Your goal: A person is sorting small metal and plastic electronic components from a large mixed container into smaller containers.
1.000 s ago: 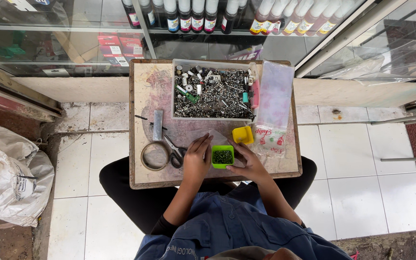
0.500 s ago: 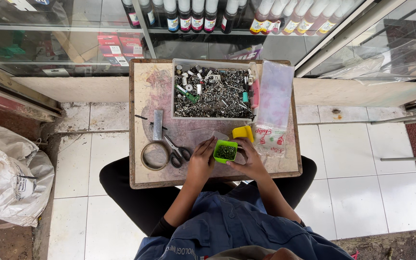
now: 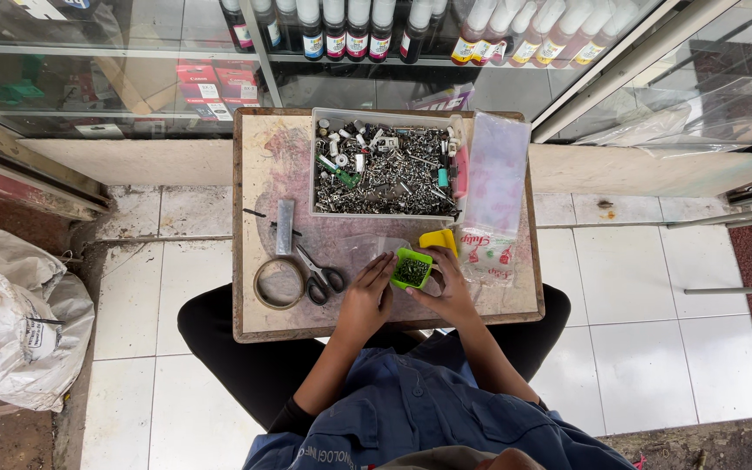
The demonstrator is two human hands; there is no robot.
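A small green box (image 3: 411,269) full of dark little metal parts is tilted between my two hands above the wooden board (image 3: 263,174) on my lap. My left hand (image 3: 365,300) touches its left side with spread fingers. My right hand (image 3: 448,292) grips its right edge. A yellow lid (image 3: 439,239) lies just beyond the box. Behind it stands a clear tray (image 3: 386,171) heaped with screws and small hardware.
Scissors (image 3: 317,276), a roll of tape (image 3: 278,283) and a flat metal bar (image 3: 285,226) lie on the board's left half. Clear plastic bags (image 3: 495,191) lie at its right. A white sack (image 3: 19,318) sits on the floor at left. Glass cabinets with bottles stand ahead.
The green box has moved slightly up and right and tilted between my hands. My left hand's fingers have shifted along its left side.
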